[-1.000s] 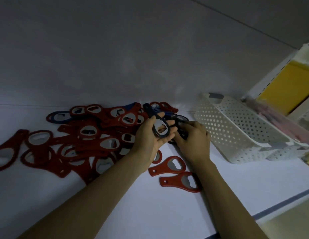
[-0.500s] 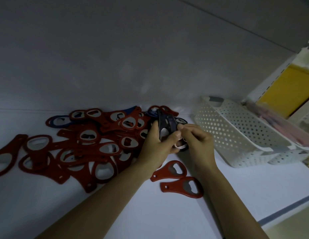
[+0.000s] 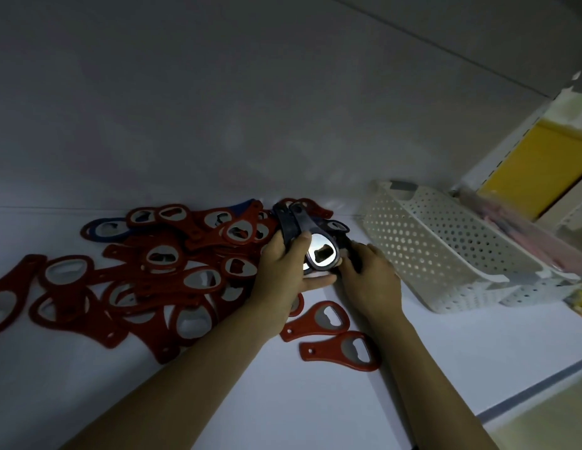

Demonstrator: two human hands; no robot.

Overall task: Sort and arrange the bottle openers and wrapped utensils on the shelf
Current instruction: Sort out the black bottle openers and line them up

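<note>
A heap of red bottle openers lies on the white shelf, with a blue opener at the back left. My left hand grips a small stack of black bottle openers, handles pointing away from me, thumb across the top one. My right hand is beside it, fingers curled on another black opener lying on the shelf. Two red openers lie apart in front of my hands. Wrapped utensils sit in the basket on the right.
A white perforated basket stands at the right, close to my right hand. A yellow panel shows beyond it. The shelf's front edge runs along the lower right. The grey back wall rises behind the heap.
The stack in my left hand has gained an opener and turned flat, its metal ring facing up. My right hand has moved back down to the shelf beside it.
</note>
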